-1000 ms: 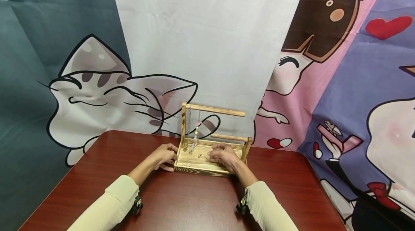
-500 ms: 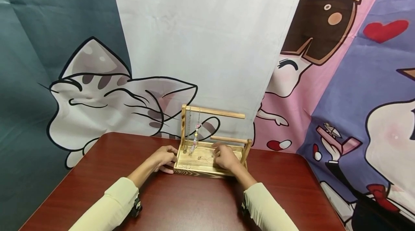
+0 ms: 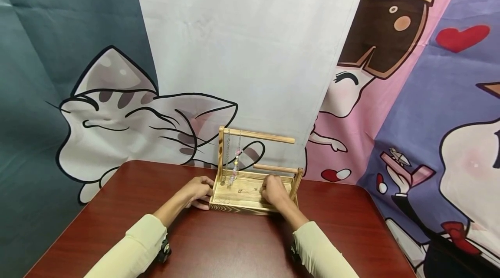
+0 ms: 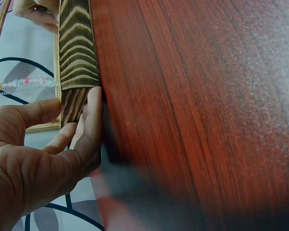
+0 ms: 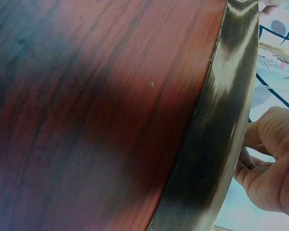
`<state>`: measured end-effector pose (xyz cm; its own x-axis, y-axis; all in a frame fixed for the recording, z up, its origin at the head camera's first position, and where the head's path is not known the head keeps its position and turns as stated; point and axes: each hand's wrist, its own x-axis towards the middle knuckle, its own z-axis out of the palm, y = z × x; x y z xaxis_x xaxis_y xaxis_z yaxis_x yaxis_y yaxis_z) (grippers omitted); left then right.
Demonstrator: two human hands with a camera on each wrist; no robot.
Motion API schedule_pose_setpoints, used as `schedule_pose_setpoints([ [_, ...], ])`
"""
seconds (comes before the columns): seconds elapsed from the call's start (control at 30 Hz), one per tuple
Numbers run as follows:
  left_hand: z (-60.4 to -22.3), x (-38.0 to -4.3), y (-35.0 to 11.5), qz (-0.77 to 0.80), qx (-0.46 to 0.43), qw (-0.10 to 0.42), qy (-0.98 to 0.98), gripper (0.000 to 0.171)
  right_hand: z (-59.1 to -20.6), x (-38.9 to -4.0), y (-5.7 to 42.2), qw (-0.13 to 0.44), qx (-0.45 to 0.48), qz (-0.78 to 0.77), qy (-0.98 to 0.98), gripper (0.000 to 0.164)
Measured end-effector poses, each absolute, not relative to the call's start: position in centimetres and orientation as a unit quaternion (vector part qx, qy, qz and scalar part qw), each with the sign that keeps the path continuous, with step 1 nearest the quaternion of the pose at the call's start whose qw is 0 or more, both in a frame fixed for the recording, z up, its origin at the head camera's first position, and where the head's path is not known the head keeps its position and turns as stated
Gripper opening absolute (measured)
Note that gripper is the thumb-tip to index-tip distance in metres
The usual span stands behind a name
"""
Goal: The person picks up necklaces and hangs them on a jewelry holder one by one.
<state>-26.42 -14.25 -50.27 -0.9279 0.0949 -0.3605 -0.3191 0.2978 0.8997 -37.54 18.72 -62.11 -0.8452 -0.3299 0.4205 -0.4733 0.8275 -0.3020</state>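
In the head view a wooden jewelry stand (image 3: 234, 207), a shallow tray with two raised bars, sits on the table. My left hand (image 3: 199, 190) holds its left end; the left wrist view shows that hand's thumb (image 4: 43, 111) at the rim and the fingers against the outer wall. My right hand (image 3: 274, 189) is inside the tray with fingers curled, close to a thin chain with small ornaments (image 3: 246, 191) lying on the tray floor. The right wrist view has the fingertips of my right hand (image 5: 274, 163) partly behind the tray wall, so what they pinch is hidden.
A beaded necklace (image 3: 235, 165) and a plain chain necklace (image 3: 228, 152) hang from the upper bar (image 3: 261, 135). A lower bar (image 3: 275, 168) runs above the tray's right part. Thin loops (image 3: 222, 201) lie at the front left. A cartoon-printed cloth (image 3: 250, 52) rises behind the red-brown table (image 3: 230, 243).
My right hand has shifted slightly to the right inside the tray, its fingers more curled, and more of the thin chain shows. My left hand stays at the stand's left end.
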Motion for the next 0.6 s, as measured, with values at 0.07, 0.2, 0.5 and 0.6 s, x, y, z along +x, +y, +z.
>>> schedule_pose_setpoints([
  [0.07,-50.3,-26.4,-14.3,0.588,-0.071,0.176,0.786,0.044,-62.0,-37.5,18.9,0.175,0.220,0.222,-0.934,0.024],
  [0.2,-50.4,-26.5,-14.2,0.588,-0.071,0.177,0.786,0.044,-59.2,-35.5,18.7,0.131,0.209,0.293,-0.924,0.021],
  [0.5,-50.5,-26.6,-14.1,0.587,-0.072,0.174,0.787,0.044,-58.7,-35.3,18.5,0.022,0.100,0.367,-0.925,0.025],
  [0.6,-50.4,-26.5,-14.2,0.586,-0.074,0.171,0.789,0.043,-57.4,-34.1,18.2,-0.003,0.096,0.433,-0.896,0.029],
])
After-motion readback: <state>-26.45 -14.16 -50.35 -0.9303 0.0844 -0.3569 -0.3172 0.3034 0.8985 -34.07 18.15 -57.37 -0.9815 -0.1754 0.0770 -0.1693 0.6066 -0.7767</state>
